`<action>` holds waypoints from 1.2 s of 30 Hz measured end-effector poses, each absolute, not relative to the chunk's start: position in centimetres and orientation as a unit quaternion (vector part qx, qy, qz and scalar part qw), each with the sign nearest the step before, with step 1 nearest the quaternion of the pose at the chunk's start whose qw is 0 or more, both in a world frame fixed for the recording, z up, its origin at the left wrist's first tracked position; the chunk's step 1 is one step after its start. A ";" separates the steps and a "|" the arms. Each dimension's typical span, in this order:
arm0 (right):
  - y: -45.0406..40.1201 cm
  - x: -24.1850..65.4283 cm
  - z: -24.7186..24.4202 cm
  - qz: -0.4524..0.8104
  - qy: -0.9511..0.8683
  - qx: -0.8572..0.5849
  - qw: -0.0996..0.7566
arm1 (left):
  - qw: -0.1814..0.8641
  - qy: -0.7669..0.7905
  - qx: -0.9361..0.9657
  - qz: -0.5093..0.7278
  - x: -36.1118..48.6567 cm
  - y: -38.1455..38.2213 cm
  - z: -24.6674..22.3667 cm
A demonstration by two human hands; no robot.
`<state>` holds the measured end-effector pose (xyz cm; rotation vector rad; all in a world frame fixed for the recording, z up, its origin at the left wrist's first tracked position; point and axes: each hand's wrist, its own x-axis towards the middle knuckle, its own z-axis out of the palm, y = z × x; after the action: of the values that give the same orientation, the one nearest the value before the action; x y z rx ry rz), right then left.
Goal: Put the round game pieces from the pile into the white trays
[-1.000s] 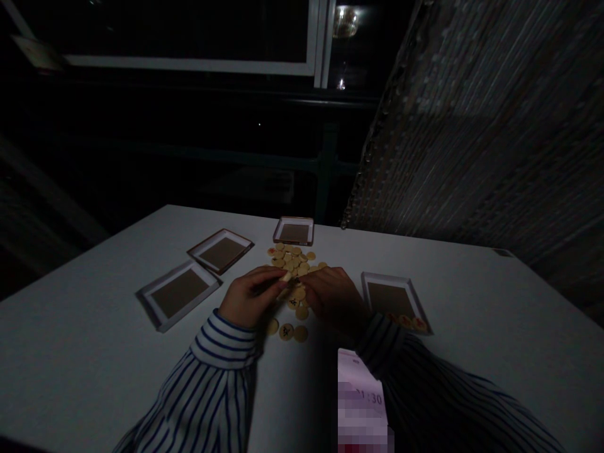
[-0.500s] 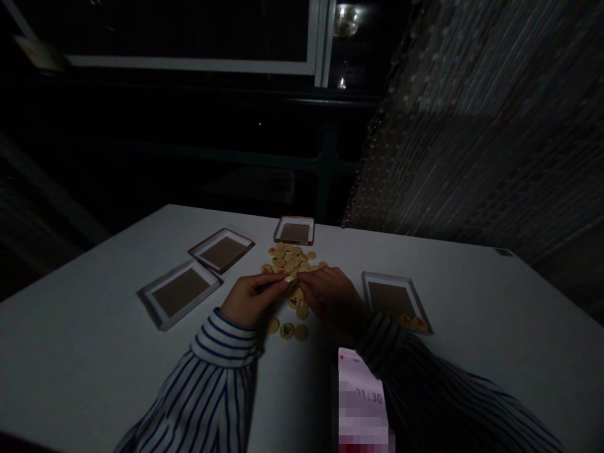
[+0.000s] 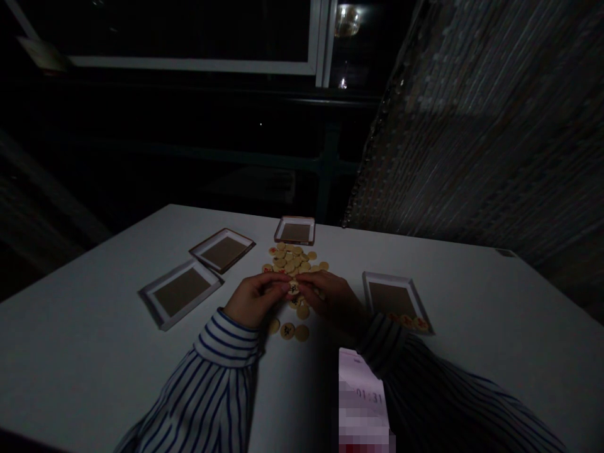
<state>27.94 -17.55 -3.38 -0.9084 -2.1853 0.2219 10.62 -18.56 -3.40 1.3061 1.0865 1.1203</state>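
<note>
Between my two hands is a round pale piece [image 3: 293, 287] with a dark character facing up. My left hand [image 3: 257, 297] pinches its left side, and my right hand [image 3: 333, 299] holds its right side. Just beyond lies a heap of round wooden pieces [image 3: 291, 259], a few showing red characters. Nearer to me, a row of three pieces rests on the table, the middle one [image 3: 287, 331] with a dark character. Part of the heap is hidden behind my fingers.
Two shallow trays [image 3: 182, 292] [image 3: 223, 250] lie at the left, another [image 3: 295, 231] behind the heap. The right tray [image 3: 396, 299] holds several red-marked pieces [image 3: 407, 321]. A lit phone [image 3: 362, 393] lies near my right sleeve on the white table [image 3: 491, 327]. A bead curtain [image 3: 472, 126] hangs behind.
The piece between my hands has tipped so that its dark character now shows. The phone's display has gone from 01:30 to 01:31.
</note>
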 end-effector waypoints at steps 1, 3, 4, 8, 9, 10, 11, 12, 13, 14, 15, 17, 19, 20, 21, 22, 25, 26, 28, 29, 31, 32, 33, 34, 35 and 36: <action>-17.6 27.9 -3.3 0.093 -0.851 -0.355 0.375 | 0.524 0.454 0.549 0.467 10.6 -18.6 -3.4; -17.6 27.9 -3.2 0.106 -0.846 -0.358 0.381 | 0.512 0.451 0.562 0.468 10.7 -18.6 -3.4; -17.7 27.8 -3.2 0.113 -0.843 -0.362 0.381 | 0.503 0.448 0.573 0.468 10.7 -18.6 -3.4; -17.7 27.7 -3.0 0.138 -0.833 -0.382 0.375 | 0.442 0.444 0.643 0.440 10.6 -18.8 -3.6; -17.7 27.7 -3.0 0.144 -0.831 -0.388 0.372 | 0.417 0.450 0.664 0.428 10.6 -18.8 -3.6; -17.7 27.8 -3.0 0.149 -0.829 -0.393 0.370 | 0.388 0.457 0.683 0.418 10.5 -18.9 -3.6; -17.7 27.8 -2.9 0.155 -0.826 -0.397 0.369 | 0.355 0.463 0.701 0.411 10.5 -18.9 -3.6; -17.8 27.8 -2.9 0.163 -0.824 -0.399 0.367 | 0.323 0.468 0.716 0.405 10.4 -18.9 -3.5; -17.8 27.9 -2.9 0.173 -0.823 -0.399 0.366 | 0.296 0.470 0.730 0.398 10.4 -18.9 -3.5; -17.8 27.9 -2.9 0.185 -0.820 -0.399 0.366 | 0.275 0.471 0.742 0.389 10.3 -19.0 -3.4; -17.9 27.9 -2.8 0.197 -0.817 -0.399 0.366 | 0.258 0.471 0.752 0.382 10.3 -19.0 -3.3; -17.9 27.9 -2.8 0.215 -0.810 -0.403 0.367 | 0.238 0.470 0.765 0.371 10.2 -19.0 -3.2; -18.0 27.8 -2.9 0.227 -0.804 -0.407 0.369 | 0.230 0.469 0.769 0.370 10.1 -18.9 -3.2; -18.0 27.8 -2.9 0.232 -0.802 -0.408 0.370 | 0.230 0.468 0.768 0.371 10.1 -18.9 -3.2; -18.0 27.7 -2.9 0.236 -0.800 -0.409 0.371 | 0.231 0.467 0.768 0.372 10.1 -18.9 -3.2; -18.1 27.7 -2.9 0.239 -0.798 -0.410 0.372 | 0.231 0.465 0.769 0.372 10.1 -18.9 -3.2; -18.1 27.7 -2.9 0.241 -0.795 -0.417 0.369 | 0.216 0.460 0.779 0.367 10.0 -19.0 -3.3; -18.1 27.7 -2.8 0.241 -0.795 -0.418 0.367 | 0.207 0.457 0.786 0.361 9.9 -19.0 -3.3; -18.2 27.7 -2.8 0.243 -0.796 -0.416 0.366 | 0.186 0.450 0.799 0.353 9.6 -18.9 -3.3; -18.2 27.7 -2.8 0.244 -0.795 -0.415 0.369 | 0.172 0.446 0.807 0.348 9.5 -18.8 -3.4; -18.1 27.6 -3.0 0.247 -0.790 -0.414 0.380 | 0.139 0.440 0.820 0.338 9.1 -18.6 -3.6; -18.0 27.6 -3.1 0.247 -0.785 -0.416 0.387 | 0.121 0.438 0.827 0.332 8.8 -18.5 -3.8; -18.0 27.6 -3.2 0.246 -0.780 -0.420 0.393 | 0.104 0.438 0.833 0.323 8.6 -18.3 -4.0; -17.9 27.7 -3.4 0.242 -0.777 -0.424 0.397 | 0.092 0.443 0.835 0.313 8.3 -18.2 -4.3; -17.8 27.7 -3.5 0.239 -0.776 -0.427 0.398 | 0.081 0.448 0.837 0.304 8.1 -18.0 -4.6; -17.7 27.7 -3.6 0.236 -0.775 -0.429 0.399 | 0.074 0.453 0.839 0.293 7.9 -17.9 -4.8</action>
<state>27.70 -17.74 -3.60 -1.0862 -1.9626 0.5977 7.89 -17.92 -4.84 2.5171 1.3611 0.8784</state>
